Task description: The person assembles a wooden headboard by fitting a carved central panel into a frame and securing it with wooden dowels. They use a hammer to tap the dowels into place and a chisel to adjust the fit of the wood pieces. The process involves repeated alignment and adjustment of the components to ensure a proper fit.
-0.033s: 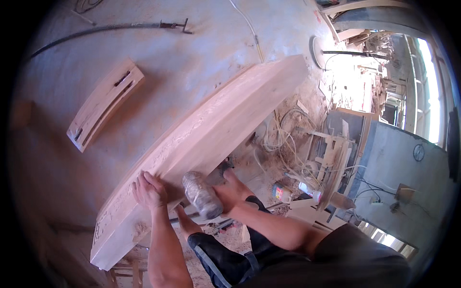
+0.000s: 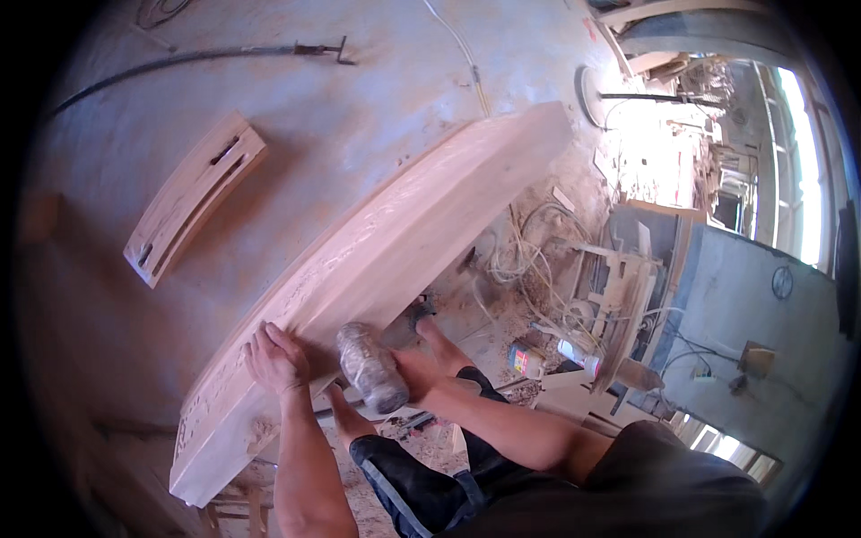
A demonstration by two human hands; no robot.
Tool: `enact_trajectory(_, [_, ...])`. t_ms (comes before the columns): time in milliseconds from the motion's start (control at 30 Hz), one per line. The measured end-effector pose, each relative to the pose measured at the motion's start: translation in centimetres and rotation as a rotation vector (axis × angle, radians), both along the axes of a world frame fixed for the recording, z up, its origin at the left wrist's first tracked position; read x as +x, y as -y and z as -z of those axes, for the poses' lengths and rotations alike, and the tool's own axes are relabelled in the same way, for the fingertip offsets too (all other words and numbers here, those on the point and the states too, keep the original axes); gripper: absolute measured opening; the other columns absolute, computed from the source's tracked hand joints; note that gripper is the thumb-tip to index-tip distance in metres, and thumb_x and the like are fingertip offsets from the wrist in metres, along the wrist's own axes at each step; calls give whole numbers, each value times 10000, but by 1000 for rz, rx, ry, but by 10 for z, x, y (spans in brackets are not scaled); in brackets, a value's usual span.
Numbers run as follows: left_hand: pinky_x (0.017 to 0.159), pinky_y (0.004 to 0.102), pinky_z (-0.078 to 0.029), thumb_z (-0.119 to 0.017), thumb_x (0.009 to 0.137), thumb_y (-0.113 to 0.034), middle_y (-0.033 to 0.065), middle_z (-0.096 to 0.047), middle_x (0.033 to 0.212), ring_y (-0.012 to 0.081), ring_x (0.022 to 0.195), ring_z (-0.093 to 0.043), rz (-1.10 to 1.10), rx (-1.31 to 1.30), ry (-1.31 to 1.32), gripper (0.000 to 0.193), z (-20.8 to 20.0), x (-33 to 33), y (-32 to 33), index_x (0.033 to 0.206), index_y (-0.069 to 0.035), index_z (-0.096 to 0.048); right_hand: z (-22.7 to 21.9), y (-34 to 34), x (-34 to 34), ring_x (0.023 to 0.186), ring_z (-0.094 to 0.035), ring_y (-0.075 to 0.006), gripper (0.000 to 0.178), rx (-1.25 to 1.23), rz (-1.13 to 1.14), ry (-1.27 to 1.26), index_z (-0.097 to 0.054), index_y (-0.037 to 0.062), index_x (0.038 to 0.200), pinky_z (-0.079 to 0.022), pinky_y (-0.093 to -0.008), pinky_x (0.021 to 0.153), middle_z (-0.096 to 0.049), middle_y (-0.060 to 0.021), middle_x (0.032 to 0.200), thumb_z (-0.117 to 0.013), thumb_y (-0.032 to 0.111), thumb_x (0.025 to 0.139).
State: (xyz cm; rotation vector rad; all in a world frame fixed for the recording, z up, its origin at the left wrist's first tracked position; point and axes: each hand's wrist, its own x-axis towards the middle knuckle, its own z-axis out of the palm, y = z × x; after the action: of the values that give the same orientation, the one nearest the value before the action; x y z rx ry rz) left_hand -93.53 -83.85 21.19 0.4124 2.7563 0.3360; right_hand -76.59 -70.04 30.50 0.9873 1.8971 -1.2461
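Observation:
A long, curved pale wooden beam [image 2: 430, 211] slants across the middle, its upper face marked with rough cut patches. My left hand [image 2: 276, 359] rests on the beam's near part, its fingers lying over the upper face. To its right, beside the beam's near side, my right hand [image 2: 417, 377] is closed around a thick, mallet-like cylinder [image 2: 370, 366] wrapped in shiny tape. The cylinder stands tilted in front of this hand and hides part of the grip. Any handle is out of sight.
A shorter curved wood piece with slots [image 2: 195, 197] lies to the left. Beyond it is a long bar clamp [image 2: 215, 54]. Cables [image 2: 520, 260], a jar [image 2: 526, 359] and a wooden stand [image 2: 623, 305] are to the right. My legs stand below the beam.
The tape-wrapped cylinder and my right hand have shifted slightly left. My left hand stays on the beam.

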Motion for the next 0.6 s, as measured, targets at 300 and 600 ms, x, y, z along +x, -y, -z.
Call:
enact_trajectory(300, [964, 443, -417, -462, 919, -316, 165, -653, 1070, 332, 1096, -558, -127, -193, 401, 304, -7, -12, -7, 1016, -110, -664, 37, 1, 31, 868, -677, -280, 277, -273, 352, -198, -682, 62, 999, -530, -397, 761, -704, -148, 906, -693, 211, 765])
enact_trajectory(600, [943, 442, -413, -593, 848, -351, 133, -671, 971, 334, 1027, -574, -142, 328, -54, 325, -17, 1, 20, 1011, -78, -663, -7, 1, 0, 783, -602, -177, 162, 120, 27, -185, -629, 27, 914, -479, -331, 694, -626, -61, 827, -643, 102, 772])
